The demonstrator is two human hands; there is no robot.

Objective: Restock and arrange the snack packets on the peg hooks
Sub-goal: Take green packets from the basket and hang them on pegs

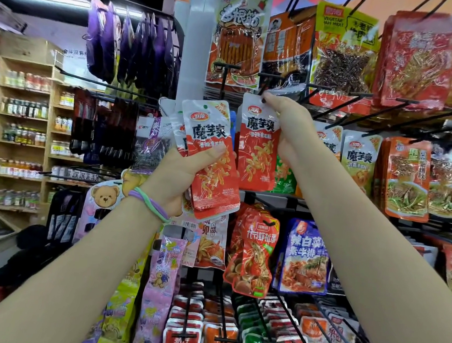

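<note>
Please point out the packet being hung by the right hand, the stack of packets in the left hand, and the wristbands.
Packet being hung [258, 152], head view: middle of its red front.
Stack of packets [210, 153], head view: front packet's face.
Wristbands [149, 204], head view: purple and green bands on the left wrist.

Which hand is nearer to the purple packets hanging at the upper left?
Left. The left hand, holding red packets, is below and right of the purple packets; the right hand is farther right.

The left hand [181, 173] covers the lower packets of its stack [212, 159], both elbows are cut off at the bottom edge, and the far shelf bottles [24, 107] are too small to read.
</note>
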